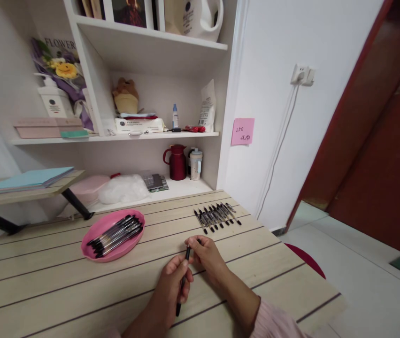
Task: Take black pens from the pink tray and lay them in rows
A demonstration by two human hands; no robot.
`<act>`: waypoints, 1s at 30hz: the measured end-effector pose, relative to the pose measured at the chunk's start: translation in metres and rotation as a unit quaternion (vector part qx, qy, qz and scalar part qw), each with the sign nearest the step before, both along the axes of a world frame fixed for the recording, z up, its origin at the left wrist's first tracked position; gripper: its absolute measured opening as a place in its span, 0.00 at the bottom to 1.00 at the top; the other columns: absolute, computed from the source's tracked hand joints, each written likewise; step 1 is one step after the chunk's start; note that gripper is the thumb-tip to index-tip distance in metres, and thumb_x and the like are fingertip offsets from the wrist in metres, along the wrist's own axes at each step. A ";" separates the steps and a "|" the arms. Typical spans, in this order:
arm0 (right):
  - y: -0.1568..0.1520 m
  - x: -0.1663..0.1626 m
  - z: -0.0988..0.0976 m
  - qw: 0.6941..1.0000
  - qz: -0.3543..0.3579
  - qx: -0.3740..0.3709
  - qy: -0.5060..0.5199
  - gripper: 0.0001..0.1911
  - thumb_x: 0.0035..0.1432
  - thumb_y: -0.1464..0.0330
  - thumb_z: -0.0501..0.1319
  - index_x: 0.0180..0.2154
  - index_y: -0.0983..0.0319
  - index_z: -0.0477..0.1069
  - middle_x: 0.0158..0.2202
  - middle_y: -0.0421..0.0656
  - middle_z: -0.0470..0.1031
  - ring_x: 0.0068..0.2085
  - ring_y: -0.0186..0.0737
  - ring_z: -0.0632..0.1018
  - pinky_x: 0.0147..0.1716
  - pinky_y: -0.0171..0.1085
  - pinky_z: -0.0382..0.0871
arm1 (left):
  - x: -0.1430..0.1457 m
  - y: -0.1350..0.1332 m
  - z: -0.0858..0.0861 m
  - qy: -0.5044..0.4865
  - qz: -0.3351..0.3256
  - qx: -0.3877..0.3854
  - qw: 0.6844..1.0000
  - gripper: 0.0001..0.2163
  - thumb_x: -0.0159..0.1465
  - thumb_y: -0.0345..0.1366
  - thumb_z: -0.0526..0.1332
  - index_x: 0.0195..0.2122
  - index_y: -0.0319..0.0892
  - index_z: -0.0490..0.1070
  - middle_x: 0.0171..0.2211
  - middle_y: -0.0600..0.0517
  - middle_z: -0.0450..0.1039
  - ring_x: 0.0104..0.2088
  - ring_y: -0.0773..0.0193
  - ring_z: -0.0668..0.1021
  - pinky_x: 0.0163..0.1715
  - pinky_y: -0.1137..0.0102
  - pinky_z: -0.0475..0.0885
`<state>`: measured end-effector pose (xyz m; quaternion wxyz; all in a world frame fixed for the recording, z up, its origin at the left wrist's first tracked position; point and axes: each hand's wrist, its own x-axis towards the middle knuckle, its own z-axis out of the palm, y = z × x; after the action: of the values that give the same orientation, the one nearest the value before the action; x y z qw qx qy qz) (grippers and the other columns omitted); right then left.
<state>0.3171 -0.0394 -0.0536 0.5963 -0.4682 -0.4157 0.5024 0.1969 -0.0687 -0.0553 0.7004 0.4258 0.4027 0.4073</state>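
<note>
My left hand [173, 281] is closed around the barrel of a black pen [183, 281] held just above the wooden table [45, 281]. My right hand [205, 256] pinches the pen's upper end, at its cap. A pink tray [96, 227] holding several black pens [115, 232] lies to the left, beyond my hands. A row of several black pens [217, 215] is laid out side by side on the table, just beyond my right hand.
White shelves [150, 136] stand behind the table with a red jug [177, 162], a small cup, bottles and boxes. A pink sticky note [242, 131] is on the wall. A red stool edge [305, 258] shows past the table's right edge.
</note>
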 end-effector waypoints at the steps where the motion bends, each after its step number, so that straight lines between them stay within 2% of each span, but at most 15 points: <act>1: 0.000 0.000 0.001 1.000 0.004 -0.003 0.003 0.19 0.40 0.55 0.66 0.22 0.64 0.67 0.12 0.33 0.61 0.15 0.26 0.59 0.16 0.30 0.47 | 0.000 0.000 -0.001 0.003 0.000 0.006 1.000 0.16 0.51 0.47 0.62 0.34 0.41 0.65 0.18 0.59 0.65 0.10 0.79 0.58 0.09 0.80 0.45; 4: -0.001 0.000 0.002 1.000 0.014 -0.001 0.022 0.19 0.37 0.56 0.68 0.22 0.65 0.67 0.13 0.35 0.64 0.15 0.26 0.62 0.16 0.29 0.48 | 0.001 0.001 -0.003 -0.004 -0.009 0.014 1.000 0.16 0.51 0.47 0.62 0.33 0.41 0.64 0.18 0.59 0.65 0.10 0.78 0.58 0.09 0.79 0.45; 8: -0.001 0.001 0.000 0.994 0.052 -0.017 0.094 0.22 0.39 0.54 0.67 0.28 0.66 0.70 0.19 0.39 0.70 0.15 0.25 0.63 0.14 0.28 0.47 | 0.001 0.001 -0.003 -0.016 -0.014 0.005 1.000 0.18 0.52 0.49 0.61 0.35 0.41 0.64 0.17 0.60 0.65 0.09 0.78 0.57 0.09 0.79 0.46; 13: -0.002 0.003 -0.002 0.994 0.048 -0.036 0.093 0.19 0.37 0.57 0.70 0.23 0.65 0.67 0.11 0.33 0.61 0.13 0.26 0.62 0.14 0.27 0.46 | 0.001 0.000 -0.004 0.005 -0.009 0.005 1.000 0.18 0.52 0.50 0.60 0.35 0.41 0.64 0.18 0.59 0.65 0.10 0.78 0.58 0.09 0.79 0.46; 18: -0.003 0.004 0.001 0.986 0.097 -0.034 0.131 0.20 0.41 0.56 0.67 0.29 0.66 0.70 0.14 0.36 0.66 0.15 0.27 0.65 0.15 0.28 0.49 | -0.001 0.003 -0.006 -0.029 -0.041 -0.010 0.999 0.17 0.53 0.50 0.60 0.34 0.41 0.64 0.18 0.59 0.65 0.09 0.78 0.58 0.09 0.79 0.46; 21: -0.003 0.004 -0.001 0.991 0.071 -0.042 0.104 0.20 0.38 0.57 0.69 0.26 0.65 0.68 0.13 0.34 0.65 0.14 0.27 0.64 0.14 0.27 0.47 | -0.002 0.003 -0.005 -0.027 -0.041 -0.012 0.999 0.17 0.53 0.49 0.60 0.33 0.41 0.64 0.17 0.59 0.65 0.09 0.78 0.58 0.09 0.79 0.45; 24: -0.003 0.006 -0.002 0.991 0.085 -0.018 0.098 0.18 0.38 0.58 0.70 0.24 0.65 0.69 0.11 0.34 0.62 0.14 0.27 0.63 0.15 0.28 0.50 | -0.005 0.003 -0.002 -0.041 -0.061 -0.023 0.997 0.15 0.54 0.48 0.60 0.32 0.41 0.63 0.17 0.60 0.64 0.09 0.79 0.55 0.10 0.79 0.43; 27: -0.001 0.011 0.001 0.986 0.081 0.017 0.148 0.17 0.40 0.59 0.69 0.28 0.66 0.72 0.19 0.39 0.71 0.15 0.24 0.61 0.15 0.29 0.53 | -0.010 0.004 0.002 -0.063 -0.104 -0.051 0.991 0.13 0.55 0.45 0.60 0.33 0.41 0.64 0.17 0.60 0.63 0.09 0.80 0.53 0.10 0.78 0.41; 30: 0.003 0.017 0.001 0.978 0.023 0.034 0.203 0.15 0.41 0.61 0.69 0.30 0.64 0.72 0.27 0.41 0.74 0.17 0.24 0.62 0.15 0.28 0.53 | -0.014 0.005 0.002 -0.069 -0.126 -0.062 0.988 0.12 0.55 0.43 0.59 0.35 0.40 0.66 0.16 0.60 0.63 0.09 0.79 0.54 0.10 0.78 0.41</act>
<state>0.3338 -0.0366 -0.0526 0.6721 -0.3264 -0.3137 0.5860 0.1831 -0.0635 -0.0528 0.7972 0.3997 0.3214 0.3186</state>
